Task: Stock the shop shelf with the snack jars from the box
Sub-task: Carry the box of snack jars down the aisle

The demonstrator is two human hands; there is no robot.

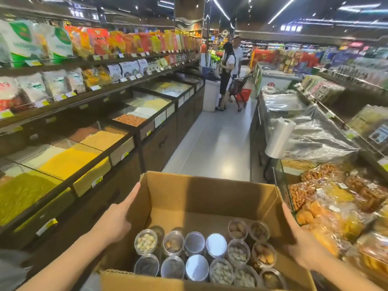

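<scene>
Both hands, left [114, 219] and right [302, 244], are gripping the open brown cardboard box [210, 198] by its sides; clear round snack jars [212, 259] inside, nearest ones cut off.

Aisle floor [212, 141] open between grain bins [69, 156] and snack counter [336, 198].

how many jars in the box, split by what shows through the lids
pale nut jars: 4
brown snack jars: 5
jars with glare or dark lids, contents unreadable: 5
total clearly visible in the box: 14
</scene>
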